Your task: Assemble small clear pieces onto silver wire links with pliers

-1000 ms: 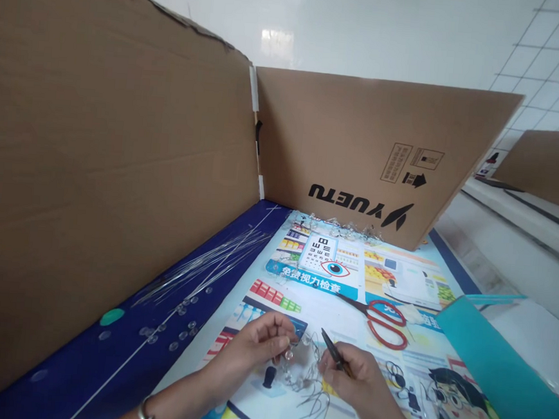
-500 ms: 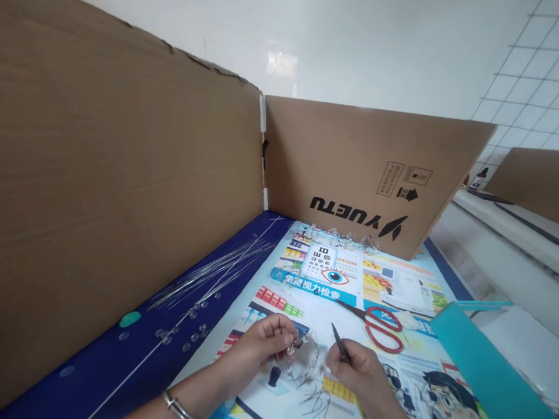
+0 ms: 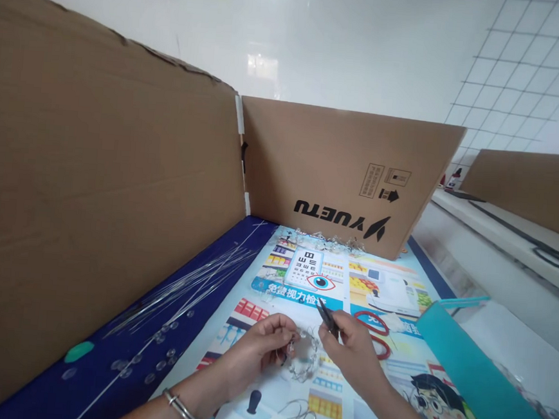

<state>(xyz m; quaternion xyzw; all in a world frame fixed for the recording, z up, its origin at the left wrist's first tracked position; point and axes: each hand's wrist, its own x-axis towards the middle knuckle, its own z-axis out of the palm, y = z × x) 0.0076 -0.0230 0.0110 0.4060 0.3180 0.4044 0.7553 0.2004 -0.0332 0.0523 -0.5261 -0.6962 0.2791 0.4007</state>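
Observation:
My left hand (image 3: 260, 345) pinches one end of a strand of clear beads on thin wire (image 3: 303, 361), held just above a printed poster (image 3: 390, 283). My right hand (image 3: 352, 349) is closed round dark tweezers (image 3: 327, 319), whose tip points up and away, and its fingers meet the other end of the beaded wire. Both hands hover close together near the front of the table. A silver bangle circles my left wrist.
Brown cardboard walls (image 3: 341, 169) stand at the left and back. Long thin wires (image 3: 191, 283) and loose clear beads (image 3: 157, 348) lie on the blue strip at the left. Red scissors (image 3: 375, 328) lie behind my right hand. A teal bag (image 3: 470, 366) sits at the right. Bent wire hooks (image 3: 299, 417) lie near the front.
My right hand has moved up and left toward my left hand, now partly covering the red scissors. The view has shifted, so the bent wire hooks sit lower in the picture.

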